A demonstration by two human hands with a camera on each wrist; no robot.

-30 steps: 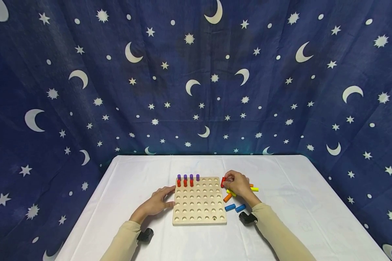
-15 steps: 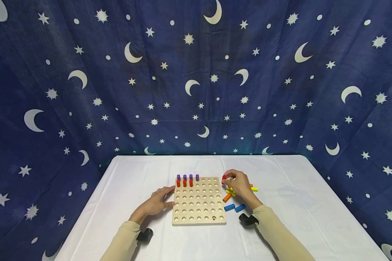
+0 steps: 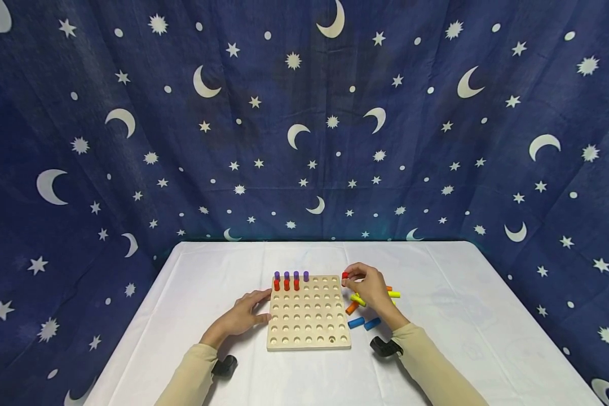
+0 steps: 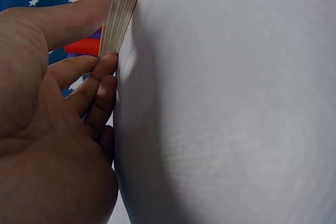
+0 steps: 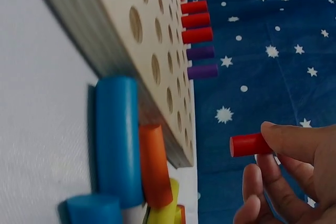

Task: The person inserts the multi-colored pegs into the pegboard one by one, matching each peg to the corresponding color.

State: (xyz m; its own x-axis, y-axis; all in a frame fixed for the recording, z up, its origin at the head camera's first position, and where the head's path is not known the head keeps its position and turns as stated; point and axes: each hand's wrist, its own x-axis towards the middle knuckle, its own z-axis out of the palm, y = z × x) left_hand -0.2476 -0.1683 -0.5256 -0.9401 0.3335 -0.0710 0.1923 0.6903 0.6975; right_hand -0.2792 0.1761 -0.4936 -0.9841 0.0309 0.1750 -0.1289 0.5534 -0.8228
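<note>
A square wooden pegboard [image 3: 308, 317] with rows of round holes lies flat on the table. My left hand [image 3: 238, 316] rests at its left side, thumb and fingertips against the edge; the left wrist view shows them at the layered side of the wood. Between thumb and fingers, my right hand [image 3: 369, 285] pinches a red peg [image 5: 248, 145], held above the table by the board's back right corner. Several purple pegs [image 3: 296, 275] stand in the back row of holes. In front of them, three red pegs [image 3: 286, 285] stand in the second row.
Loose pegs lie right of the board, partly under my right hand: blue pegs [image 3: 356, 322], an orange peg [image 3: 352, 308] and yellow pegs [image 3: 394, 294]. The blue and orange ones are close to the board's right edge. A dark blue starry curtain [image 3: 264, 141] hangs behind the table.
The red peg in my right hand has come up off the table, turned more upright and shifted slightly left. My left hand stays at the board's edge.
</note>
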